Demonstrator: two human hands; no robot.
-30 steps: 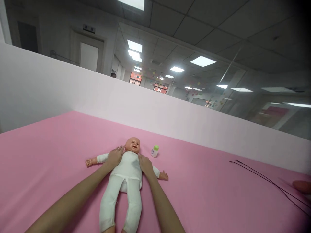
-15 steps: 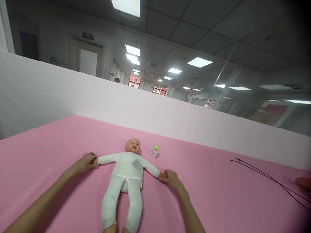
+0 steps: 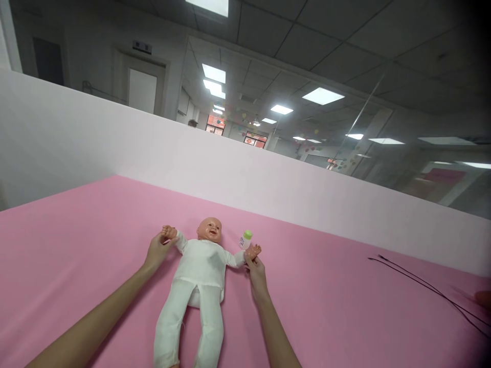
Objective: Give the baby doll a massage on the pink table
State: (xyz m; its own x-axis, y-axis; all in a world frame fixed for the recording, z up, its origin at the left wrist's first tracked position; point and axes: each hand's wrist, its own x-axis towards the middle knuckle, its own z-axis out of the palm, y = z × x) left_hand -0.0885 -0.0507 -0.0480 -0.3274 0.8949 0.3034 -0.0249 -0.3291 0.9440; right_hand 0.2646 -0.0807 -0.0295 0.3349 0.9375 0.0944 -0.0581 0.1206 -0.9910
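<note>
A baby doll in a white top and trousers lies face up, its head toward the far wall. On the left side of the picture, my left hand grips one of the doll's arms near its wrist, fingers closed. My right hand pinches the other arm at the wrist, with the doll's small open hand poking out above my fingers. Both doll arms are bent upward beside the body. Just behind the doll's right-side hand stands a small bottle with a green cap.
The doll rests on a pink padded surface. Two thin black cables run across it at the right, near a blurred brownish object at the edge. A low white wall with glass above closes off the back.
The doll's arms were stretched out sideways; both are now drawn in and raised toward its head. My hands have moved inward and up with them.
</note>
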